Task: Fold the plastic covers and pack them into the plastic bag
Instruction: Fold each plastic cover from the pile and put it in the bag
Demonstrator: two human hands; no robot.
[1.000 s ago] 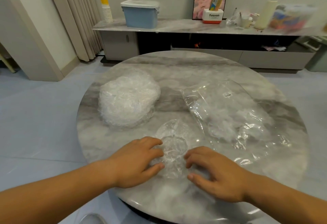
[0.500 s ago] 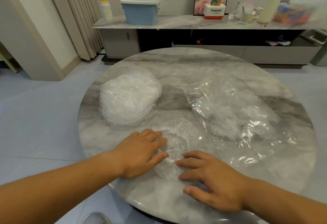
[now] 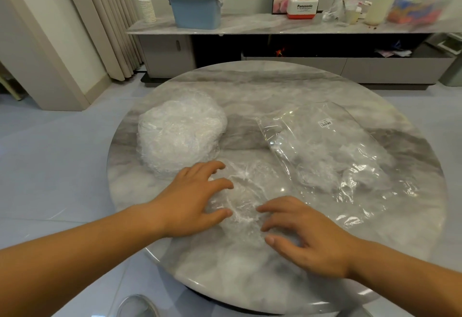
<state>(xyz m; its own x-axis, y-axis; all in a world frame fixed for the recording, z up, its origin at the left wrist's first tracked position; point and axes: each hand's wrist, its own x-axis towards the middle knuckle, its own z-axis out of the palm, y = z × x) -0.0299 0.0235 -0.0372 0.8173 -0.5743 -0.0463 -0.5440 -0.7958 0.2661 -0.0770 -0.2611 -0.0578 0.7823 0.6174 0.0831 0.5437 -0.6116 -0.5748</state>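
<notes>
Pressing plastic cover (image 3: 246,191) near the table (image 3: 225,269) edge — both hands (image 3: 195,199) (image 3: 307,236).

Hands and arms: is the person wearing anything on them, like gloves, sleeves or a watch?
No. The left hand and right hand are bare, with no gloves, rings or watch; both forearms show no sleeves up to the picture's edge.

Both bare forearms are reaching forward, palms facing down. The left hand (image 3: 195,201) is lying flat with its fingers (image 3: 215,166) spread, while the right hand (image 3: 310,239) is arching slightly, fingers pointing leftward.
</notes>
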